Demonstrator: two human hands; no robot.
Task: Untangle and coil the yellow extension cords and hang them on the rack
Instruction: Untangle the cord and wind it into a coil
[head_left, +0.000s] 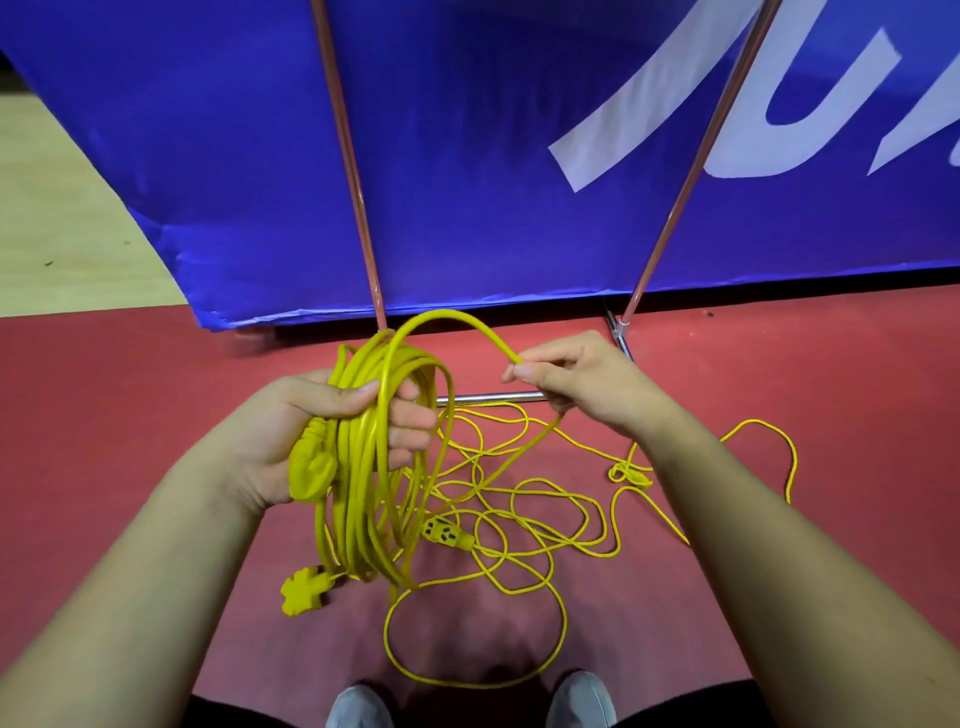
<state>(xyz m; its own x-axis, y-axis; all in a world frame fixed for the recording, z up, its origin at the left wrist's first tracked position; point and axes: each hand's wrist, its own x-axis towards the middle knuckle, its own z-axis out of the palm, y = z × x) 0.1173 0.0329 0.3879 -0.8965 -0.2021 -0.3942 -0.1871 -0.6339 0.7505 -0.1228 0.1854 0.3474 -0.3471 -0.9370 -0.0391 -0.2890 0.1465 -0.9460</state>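
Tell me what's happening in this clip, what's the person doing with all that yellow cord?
A person is coiling a yellow extension cord by hand. The left hand grips a bundle of finished loops, with a plug end dangling below it. The right hand pinches the cord and arcs it toward the bundle for another loop. A tangle of loose cord, with an outlet end, lies on the red floor. Nothing hangs on the metal rack yet.

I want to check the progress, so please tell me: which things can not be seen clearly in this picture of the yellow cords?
Head view, the only one:
- Rack: its top is cut off by the upper edge, so hanging points are unseen.
- Coil in the left hand: the fingers cover part of it; loop count unclear.
- Loose cord on the floor: overlapping strands; how many cords, unclear.
- Right hand: pinches one strand.
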